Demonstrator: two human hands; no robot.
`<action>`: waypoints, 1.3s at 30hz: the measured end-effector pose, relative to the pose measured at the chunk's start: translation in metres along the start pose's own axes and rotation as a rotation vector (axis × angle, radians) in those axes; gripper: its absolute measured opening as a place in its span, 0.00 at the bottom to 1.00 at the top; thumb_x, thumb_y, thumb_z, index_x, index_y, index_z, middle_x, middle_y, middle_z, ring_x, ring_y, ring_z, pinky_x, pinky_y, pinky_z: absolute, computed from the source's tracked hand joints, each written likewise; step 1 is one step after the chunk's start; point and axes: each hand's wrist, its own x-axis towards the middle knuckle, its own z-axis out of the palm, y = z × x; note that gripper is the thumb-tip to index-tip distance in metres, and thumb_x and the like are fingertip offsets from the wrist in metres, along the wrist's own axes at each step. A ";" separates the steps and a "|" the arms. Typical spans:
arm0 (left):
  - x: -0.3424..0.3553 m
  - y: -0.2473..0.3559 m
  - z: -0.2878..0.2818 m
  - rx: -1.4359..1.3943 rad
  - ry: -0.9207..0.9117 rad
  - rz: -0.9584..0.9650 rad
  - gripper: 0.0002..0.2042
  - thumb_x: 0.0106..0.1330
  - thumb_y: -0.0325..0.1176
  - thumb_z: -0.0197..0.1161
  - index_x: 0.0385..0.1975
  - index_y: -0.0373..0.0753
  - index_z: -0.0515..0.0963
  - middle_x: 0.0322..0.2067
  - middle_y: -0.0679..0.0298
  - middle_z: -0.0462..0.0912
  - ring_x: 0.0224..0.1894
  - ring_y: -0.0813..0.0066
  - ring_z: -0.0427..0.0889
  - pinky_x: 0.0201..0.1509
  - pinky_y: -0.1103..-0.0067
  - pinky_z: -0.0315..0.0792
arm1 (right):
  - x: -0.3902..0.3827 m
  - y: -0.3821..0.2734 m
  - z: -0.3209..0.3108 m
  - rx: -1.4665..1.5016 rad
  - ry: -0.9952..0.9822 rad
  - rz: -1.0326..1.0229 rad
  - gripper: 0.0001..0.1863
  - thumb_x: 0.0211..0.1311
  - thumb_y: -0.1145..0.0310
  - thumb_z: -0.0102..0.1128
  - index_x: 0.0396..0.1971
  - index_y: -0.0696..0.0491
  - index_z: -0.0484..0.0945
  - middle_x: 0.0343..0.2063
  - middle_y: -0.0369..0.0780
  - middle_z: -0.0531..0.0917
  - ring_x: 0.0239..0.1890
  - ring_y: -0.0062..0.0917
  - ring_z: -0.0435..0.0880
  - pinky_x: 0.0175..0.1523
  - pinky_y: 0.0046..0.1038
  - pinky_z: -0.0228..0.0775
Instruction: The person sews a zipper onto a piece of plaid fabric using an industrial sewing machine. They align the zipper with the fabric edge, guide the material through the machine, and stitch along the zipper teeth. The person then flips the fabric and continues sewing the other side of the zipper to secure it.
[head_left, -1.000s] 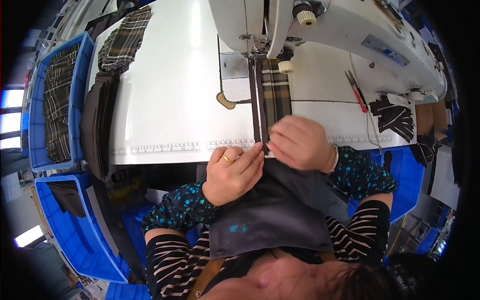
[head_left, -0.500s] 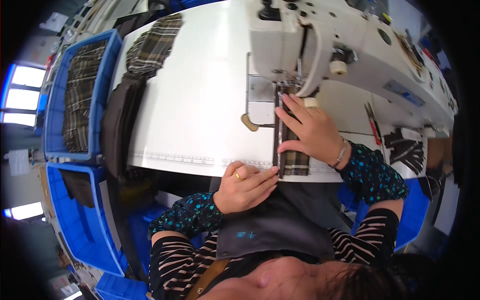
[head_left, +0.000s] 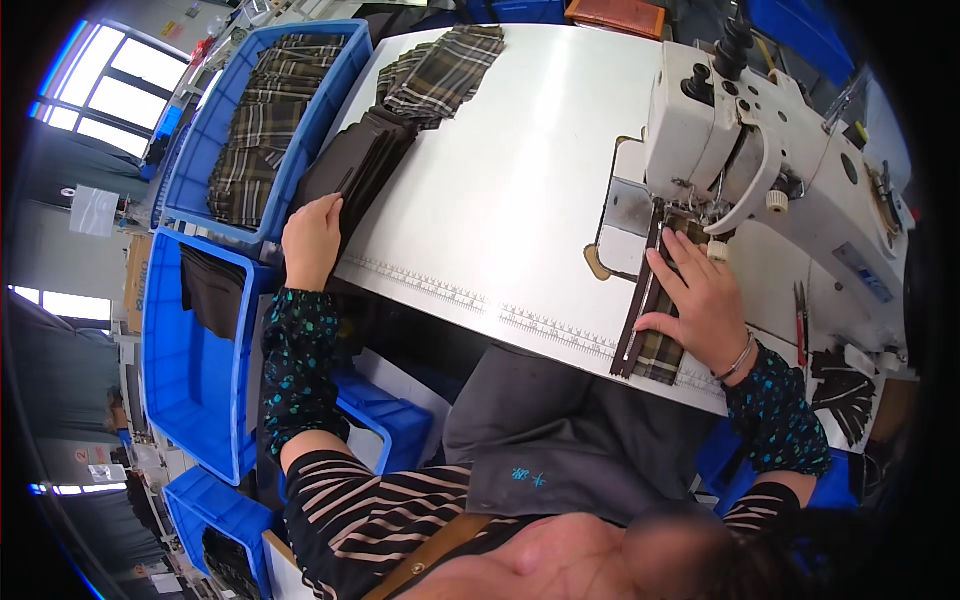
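Observation:
A plaid fabric strip [head_left: 660, 350] with a dark zipper [head_left: 640, 300] along its left side runs toward me from under the presser foot of a white sewing machine [head_left: 740, 130]. My right hand [head_left: 700, 305] lies on this strip, fingers spread, pressing it flat on the table. Off to the left, my left hand [head_left: 312, 243] is at the near edge of a stack of dark brown fabric pieces [head_left: 365, 160]. Its fingers are bent and close together around the edge of that fabric; the fingertips are partly hidden.
Plaid pieces [head_left: 445, 75] lie behind the dark stack on the white table [head_left: 510, 190]. A blue bin [head_left: 345, 85] of plaid fabric stands left, with another blue bin [head_left: 245, 400] nearer me. Red-handled snips [head_left: 801, 325] and dark scraps [head_left: 842, 395] lie right of the machine.
My left hand has left the zipper's near end and moved left to the dark stack. My right hand stays on the strip. The view has shifted left.

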 end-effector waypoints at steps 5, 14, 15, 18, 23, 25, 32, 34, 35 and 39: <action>0.009 -0.004 -0.002 -0.043 0.004 0.040 0.10 0.73 0.36 0.63 0.43 0.41 0.90 0.36 0.51 0.89 0.41 0.47 0.88 0.46 0.60 0.80 | 0.000 0.001 -0.001 -0.023 0.017 -0.016 0.47 0.50 0.34 0.70 0.61 0.58 0.81 0.67 0.54 0.77 0.64 0.46 0.81 0.62 0.40 0.71; 0.015 -0.014 -0.004 0.019 -0.051 0.081 0.10 0.71 0.36 0.65 0.43 0.43 0.91 0.37 0.52 0.90 0.42 0.48 0.88 0.48 0.60 0.80 | 0.000 -0.001 0.000 -0.032 0.021 -0.021 0.47 0.51 0.34 0.69 0.61 0.58 0.81 0.67 0.54 0.77 0.64 0.46 0.80 0.61 0.40 0.71; 0.016 -0.013 -0.005 0.042 -0.047 0.094 0.10 0.71 0.36 0.65 0.43 0.43 0.91 0.37 0.52 0.90 0.42 0.48 0.88 0.48 0.60 0.80 | 0.000 0.000 0.001 -0.033 0.022 -0.021 0.47 0.51 0.34 0.69 0.61 0.58 0.81 0.67 0.54 0.77 0.64 0.46 0.80 0.61 0.40 0.71; 0.016 -0.008 -0.010 0.006 -0.084 0.081 0.10 0.71 0.36 0.65 0.44 0.42 0.90 0.37 0.52 0.90 0.43 0.48 0.88 0.48 0.59 0.80 | 0.000 0.000 0.001 -0.037 0.024 -0.026 0.47 0.51 0.34 0.69 0.61 0.58 0.81 0.67 0.53 0.77 0.64 0.45 0.80 0.61 0.40 0.71; 0.018 -0.007 -0.009 0.041 -0.096 0.075 0.11 0.71 0.36 0.64 0.44 0.42 0.90 0.38 0.52 0.90 0.44 0.48 0.88 0.49 0.59 0.80 | 0.001 0.000 0.001 -0.035 0.019 -0.023 0.46 0.51 0.35 0.70 0.61 0.58 0.81 0.67 0.53 0.77 0.65 0.45 0.80 0.60 0.39 0.72; 0.019 -0.007 -0.008 0.014 -0.095 0.058 0.11 0.71 0.36 0.64 0.44 0.42 0.90 0.38 0.53 0.90 0.44 0.48 0.88 0.49 0.59 0.80 | 0.001 0.000 0.000 -0.034 0.020 -0.028 0.46 0.51 0.35 0.70 0.61 0.58 0.81 0.66 0.53 0.77 0.65 0.45 0.80 0.60 0.39 0.72; 0.020 -0.006 -0.005 0.070 -0.063 0.067 0.10 0.69 0.35 0.64 0.44 0.44 0.91 0.37 0.55 0.90 0.43 0.50 0.88 0.49 0.60 0.81 | 0.000 0.001 0.001 -0.040 0.015 -0.029 0.46 0.52 0.35 0.70 0.61 0.59 0.81 0.66 0.53 0.77 0.65 0.45 0.80 0.60 0.39 0.72; 0.020 -0.005 -0.004 0.106 -0.038 0.063 0.10 0.69 0.36 0.65 0.44 0.44 0.90 0.37 0.56 0.90 0.42 0.50 0.88 0.48 0.59 0.81 | 0.000 0.001 0.000 -0.042 0.014 -0.029 0.46 0.52 0.35 0.70 0.61 0.59 0.81 0.66 0.54 0.77 0.65 0.45 0.80 0.60 0.39 0.72; 0.019 -0.003 -0.003 0.132 -0.021 0.050 0.10 0.70 0.36 0.65 0.44 0.44 0.90 0.37 0.57 0.90 0.42 0.50 0.88 0.47 0.59 0.81 | 0.000 0.001 0.000 -0.039 0.013 -0.028 0.46 0.52 0.35 0.70 0.61 0.59 0.81 0.66 0.54 0.77 0.65 0.45 0.80 0.60 0.39 0.72; 0.019 -0.015 -0.005 0.275 0.080 0.134 0.08 0.70 0.37 0.64 0.42 0.43 0.87 0.35 0.58 0.89 0.41 0.52 0.88 0.43 0.59 0.81 | 0.001 0.000 0.001 -0.032 0.022 -0.038 0.46 0.53 0.35 0.70 0.61 0.59 0.81 0.66 0.54 0.77 0.65 0.46 0.80 0.61 0.40 0.71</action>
